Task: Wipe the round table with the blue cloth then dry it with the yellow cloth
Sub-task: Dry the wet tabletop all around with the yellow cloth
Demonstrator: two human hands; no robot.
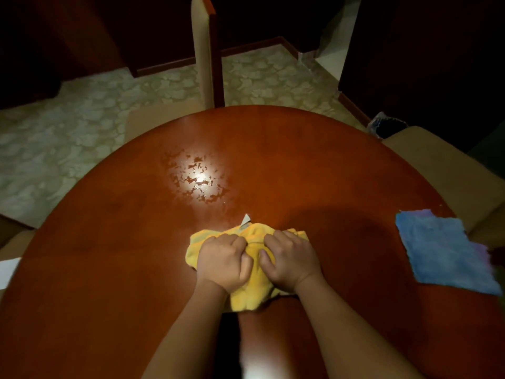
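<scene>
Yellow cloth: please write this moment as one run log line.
stage: drying | hands: left hand and right hand grip yellow cloth on round table | blue cloth: flat, right, untouched | wet patch: remains

Floor: pale patterned carpet (pixel 90 124), dimly lit.
Walls: dark wood panels with a reddish skirting board (pixel 169 65).
Furniture: beige chair (pixel 203 58) with a wood edge just beyond the far rim; a beige seat (pixel 437 162) at right.
Light: dim.
</scene>
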